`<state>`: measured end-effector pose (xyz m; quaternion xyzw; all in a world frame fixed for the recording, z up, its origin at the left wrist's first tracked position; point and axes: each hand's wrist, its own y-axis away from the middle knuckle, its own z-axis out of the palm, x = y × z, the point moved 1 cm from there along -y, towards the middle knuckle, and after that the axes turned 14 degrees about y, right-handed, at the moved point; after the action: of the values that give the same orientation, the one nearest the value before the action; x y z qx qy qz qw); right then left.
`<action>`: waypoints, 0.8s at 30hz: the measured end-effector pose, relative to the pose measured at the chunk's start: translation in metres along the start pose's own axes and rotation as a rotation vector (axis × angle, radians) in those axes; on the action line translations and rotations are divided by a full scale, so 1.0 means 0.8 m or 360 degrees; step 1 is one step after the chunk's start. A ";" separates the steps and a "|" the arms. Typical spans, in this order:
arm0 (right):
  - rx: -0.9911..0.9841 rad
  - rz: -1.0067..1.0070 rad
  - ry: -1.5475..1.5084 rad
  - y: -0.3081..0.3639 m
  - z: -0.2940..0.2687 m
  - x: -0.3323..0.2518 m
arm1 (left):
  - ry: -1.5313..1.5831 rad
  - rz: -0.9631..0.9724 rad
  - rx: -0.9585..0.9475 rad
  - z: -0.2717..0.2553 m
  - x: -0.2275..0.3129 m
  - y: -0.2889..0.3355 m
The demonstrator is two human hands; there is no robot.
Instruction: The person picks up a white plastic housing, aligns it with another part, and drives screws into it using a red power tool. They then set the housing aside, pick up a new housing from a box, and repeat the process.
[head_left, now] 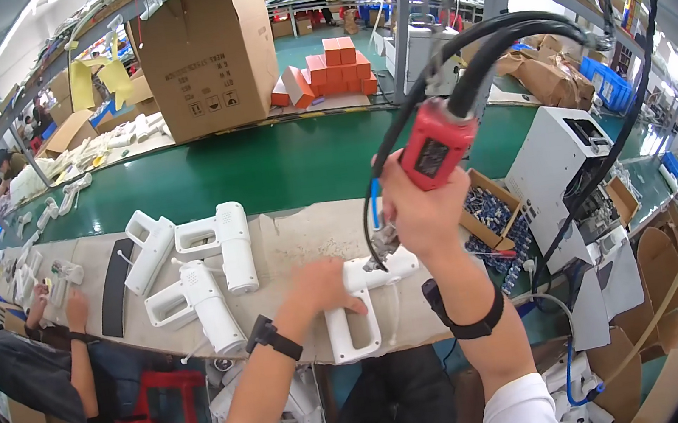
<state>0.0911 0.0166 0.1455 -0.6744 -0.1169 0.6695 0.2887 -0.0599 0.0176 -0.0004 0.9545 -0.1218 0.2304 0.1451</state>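
My right hand (424, 209) is wrapped around a red power screwdriver (438, 143) with thick black cables rising from its top. The tool's metal lower end comes down over a white gun-shaped plastic housing (389, 268) on the bench; whether it touches is hard to tell. My left hand (323, 286) closes on the left part of that housing, slightly blurred, above its looped handle. To the left lie three similar white housings, one upright (235, 246), one slanted (208, 306) and one farther left (150, 252).
An open cardboard box of small screws (489, 213) sits right of my right hand, beside a white machine (561, 174). Behind the bench runs a green conveyor belt (265, 170), with a large carton (208, 66) and orange boxes (337, 66) beyond. A co-worker (41, 353) sits at left.
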 end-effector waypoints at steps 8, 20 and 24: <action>-0.0029 0.0054 0.0073 -0.005 0.029 0.049 | 0.0102 -0.0033 -0.0081 0.002 0.009 -0.005; -0.0114 0.0068 0.0133 0.012 0.055 0.094 | 0.0160 -0.0016 0.0037 0.023 0.000 -0.011; -0.0065 -0.0031 0.0140 0.006 0.022 0.053 | 0.0226 0.0046 0.0152 0.032 -0.007 -0.024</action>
<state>0.0764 0.0400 0.1090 -0.7076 -0.1243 0.6339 0.2863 -0.0486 0.0274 -0.0291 0.9397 -0.1139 0.3052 0.1044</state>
